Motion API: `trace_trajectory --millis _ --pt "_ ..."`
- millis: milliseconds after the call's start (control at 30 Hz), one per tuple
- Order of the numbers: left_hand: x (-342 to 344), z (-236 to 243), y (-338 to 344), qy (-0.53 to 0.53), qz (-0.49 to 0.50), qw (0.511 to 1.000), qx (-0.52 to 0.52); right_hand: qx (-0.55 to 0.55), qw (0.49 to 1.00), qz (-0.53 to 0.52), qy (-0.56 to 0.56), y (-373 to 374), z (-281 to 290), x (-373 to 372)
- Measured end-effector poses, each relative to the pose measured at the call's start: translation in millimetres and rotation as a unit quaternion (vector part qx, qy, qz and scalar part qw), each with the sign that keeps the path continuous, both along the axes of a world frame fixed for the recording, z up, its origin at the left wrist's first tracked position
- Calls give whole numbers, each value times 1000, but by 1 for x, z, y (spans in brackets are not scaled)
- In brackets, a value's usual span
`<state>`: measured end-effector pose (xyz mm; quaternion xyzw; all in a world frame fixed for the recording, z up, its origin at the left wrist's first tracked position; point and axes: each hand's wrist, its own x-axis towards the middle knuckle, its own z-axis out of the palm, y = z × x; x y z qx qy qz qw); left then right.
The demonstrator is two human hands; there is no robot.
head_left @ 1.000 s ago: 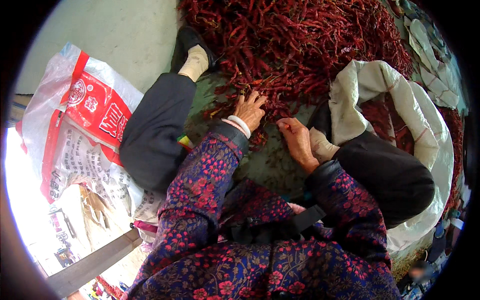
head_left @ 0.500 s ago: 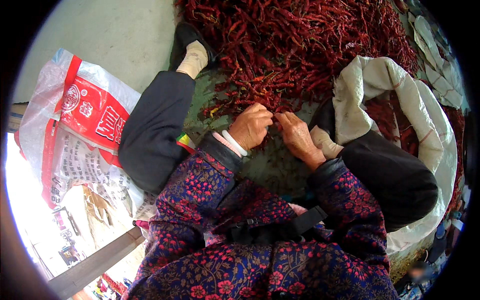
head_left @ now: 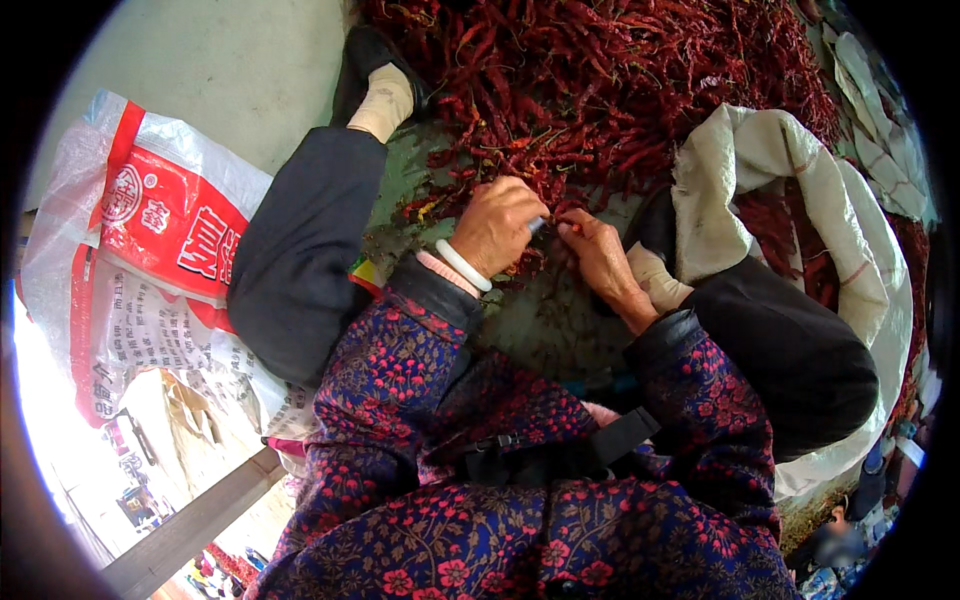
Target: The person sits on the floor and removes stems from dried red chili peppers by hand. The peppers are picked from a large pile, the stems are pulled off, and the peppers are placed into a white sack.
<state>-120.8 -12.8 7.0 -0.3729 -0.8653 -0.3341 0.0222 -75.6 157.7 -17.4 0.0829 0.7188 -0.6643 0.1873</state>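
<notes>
A large heap of dried red chilies (head_left: 590, 90) lies on the floor ahead of me. My left hand (head_left: 497, 228), with a white bangle (head_left: 462, 265) at the wrist, is curled closed at the heap's near edge. A small pale grey piece (head_left: 538, 225) shows at its fingertips; I cannot make out its kind. Just right of it, my right hand (head_left: 604, 262) pinches what looks like a dried red chili (head_left: 575, 228), mostly hidden by the fingers. The two hands are close but apart.
An open white woven sack (head_left: 845, 215) with red chilies inside stands beyond my right leg. A red and white printed sack (head_left: 180, 230) lies left of my left leg. My legs are spread on either side of my hands. A grey beam (head_left: 195, 520) runs at lower left.
Both hands have moved slightly apart. My left hand has shifted up and left, and a pale grey piece now shows at its fingertips. The view has shifted a little.
</notes>
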Motion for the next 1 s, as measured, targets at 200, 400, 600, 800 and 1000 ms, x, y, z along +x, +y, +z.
trace_trajectory --millis 200,400,600,800,1000 --pt "2 13 5 3 31 999 37 -73 994 -53 -62 1 0 -1" --pt "16 -1 7 -47 19 996 -78 45 999 7 9 -1 -1 2" --pt "21 -13 7 -91 17 993 -79 60 998 10 -11 0 3 6" --pt "37 -18 23 -67 113 986 -105 163 981 -58 89 -11 -5 18" --pt "54 -32 44 -95 243 963 -60 137 982 -129 24 -20 -6 25"
